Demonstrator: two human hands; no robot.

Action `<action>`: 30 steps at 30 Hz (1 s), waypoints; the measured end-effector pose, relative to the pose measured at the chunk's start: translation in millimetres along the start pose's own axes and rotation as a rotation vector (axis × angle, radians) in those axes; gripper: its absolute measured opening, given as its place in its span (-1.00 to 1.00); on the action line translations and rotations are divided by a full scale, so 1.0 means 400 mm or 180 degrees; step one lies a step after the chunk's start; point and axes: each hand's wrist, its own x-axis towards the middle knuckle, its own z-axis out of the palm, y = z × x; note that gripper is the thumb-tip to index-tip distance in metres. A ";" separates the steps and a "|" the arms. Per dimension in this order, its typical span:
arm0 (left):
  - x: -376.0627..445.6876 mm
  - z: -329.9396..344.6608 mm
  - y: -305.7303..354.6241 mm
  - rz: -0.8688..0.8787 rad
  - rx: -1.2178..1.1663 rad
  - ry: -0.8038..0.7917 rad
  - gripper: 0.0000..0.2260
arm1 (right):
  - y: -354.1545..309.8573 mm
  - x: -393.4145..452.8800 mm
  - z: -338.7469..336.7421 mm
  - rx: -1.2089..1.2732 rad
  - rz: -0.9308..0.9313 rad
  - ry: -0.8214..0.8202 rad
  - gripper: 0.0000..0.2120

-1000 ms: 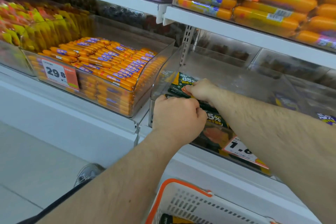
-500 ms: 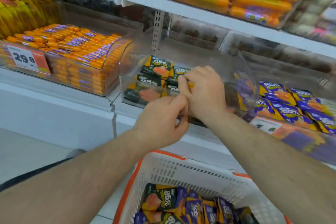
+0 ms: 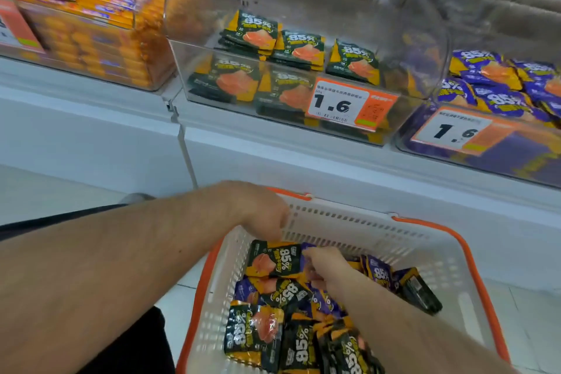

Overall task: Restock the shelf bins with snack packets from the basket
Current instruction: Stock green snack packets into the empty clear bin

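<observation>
A white basket with an orange rim sits low in front of the shelf and holds several dark green and purple snack packets. My right hand is down inside it, fingers curled among the packets and pinching the edge of a dark green packet. My left hand hovers over the basket's far left rim, blurred, fingers hanging loosely with nothing in them. Above, a clear shelf bin holds low stacks of the same dark green packets.
A price tag reading 1.6 hangs on the bin's front. To the right is a bin of purple packets, to the left a bin of orange sausage sticks. The white shelf base stands just behind the basket.
Both hands have come down from the dark green packets' bin to the basket. The view has tilted down, and my right hand now reaches into the packets.
</observation>
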 end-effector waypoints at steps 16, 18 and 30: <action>0.028 -0.003 -0.017 -0.0161 -0.0345 -0.0050 -0.66 | 0.057 0.113 0.167 0.2216 0.0967 0.0087 -0.88; 0.030 -0.008 -0.012 -0.0147 -0.0345 -0.0040 -0.66 | 0.057 0.113 0.149 0.2051 0.0933 0.0044 -0.84; 0.039 -0.016 -0.017 -0.0312 -0.0409 0.0187 -0.57 | -0.019 -0.039 -0.031 -0.0371 -0.1141 0.0193 -0.80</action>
